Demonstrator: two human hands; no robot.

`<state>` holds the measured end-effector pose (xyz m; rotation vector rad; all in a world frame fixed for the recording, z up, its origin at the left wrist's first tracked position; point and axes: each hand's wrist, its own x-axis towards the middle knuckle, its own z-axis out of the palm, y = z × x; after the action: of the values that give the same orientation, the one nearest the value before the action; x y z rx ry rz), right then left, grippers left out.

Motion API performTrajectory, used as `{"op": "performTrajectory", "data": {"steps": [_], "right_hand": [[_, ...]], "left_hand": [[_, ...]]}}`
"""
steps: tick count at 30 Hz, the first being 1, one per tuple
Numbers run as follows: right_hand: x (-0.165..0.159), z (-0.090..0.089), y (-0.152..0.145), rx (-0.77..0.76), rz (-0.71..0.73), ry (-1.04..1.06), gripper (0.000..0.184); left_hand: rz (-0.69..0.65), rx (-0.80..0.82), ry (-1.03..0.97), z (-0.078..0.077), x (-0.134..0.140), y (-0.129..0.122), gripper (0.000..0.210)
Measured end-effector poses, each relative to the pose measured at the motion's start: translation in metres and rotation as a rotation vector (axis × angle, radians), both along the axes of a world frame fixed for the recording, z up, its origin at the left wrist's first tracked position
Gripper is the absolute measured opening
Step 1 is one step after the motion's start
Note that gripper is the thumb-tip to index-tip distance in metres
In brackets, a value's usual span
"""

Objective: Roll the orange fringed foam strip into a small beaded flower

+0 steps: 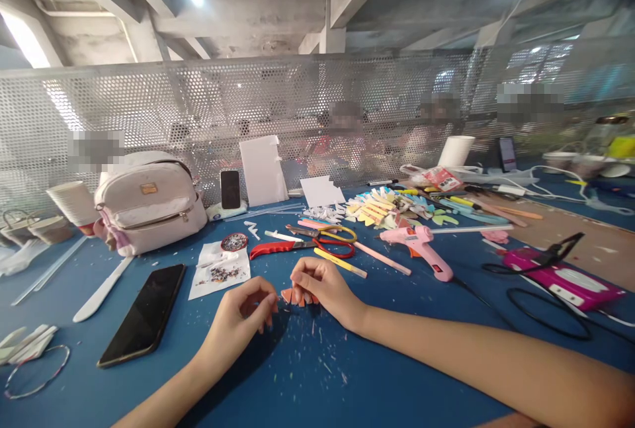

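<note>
My right hand is closed in a pinch over a small orange piece with a notched edge. Its fingers hide the middle of the piece, and a thin dark line runs down beside the fingertips. Just left of it, my left hand has curled fingers with the thumb against them; whether anything is between them is hidden. Beyond the hands lie red-handled scissors, another pair with yellow handles and a yellow marker. Pale scraps are scattered over the blue table near me.
Left are a black phone, white paper with dark bits, a white spatula-like stick and a pink backpack. Right are a pink glue gun, a magenta power strip with black cables, and piled coloured pieces.
</note>
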<state>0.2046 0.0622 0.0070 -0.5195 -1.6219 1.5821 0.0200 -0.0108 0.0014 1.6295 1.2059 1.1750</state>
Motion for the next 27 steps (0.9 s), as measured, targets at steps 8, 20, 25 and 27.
{"op": "performTrajectory", "data": {"steps": [8,20,25,27], "right_hand": [[-0.0005,-0.0011,0.0009,-0.001,-0.018,0.018,0.041],[0.0,-0.0058,0.0021,0.047,0.007,-0.043,0.029],[0.0007,-0.002,0.0002,0.027,0.019,-0.033,0.033],[0.0007,-0.0016,-0.0003,0.026,0.016,-0.023,0.034]], "left_hand": [[-0.009,-0.002,-0.004,-0.0016,-0.0008,-0.0006,0.022],[-0.002,-0.006,0.006,0.002,0.0013,-0.0019,0.023],[0.003,-0.009,-0.001,0.0022,0.0009,-0.002,0.022],[-0.001,-0.006,-0.005,0.0023,0.0006,-0.0021,0.022]]}}
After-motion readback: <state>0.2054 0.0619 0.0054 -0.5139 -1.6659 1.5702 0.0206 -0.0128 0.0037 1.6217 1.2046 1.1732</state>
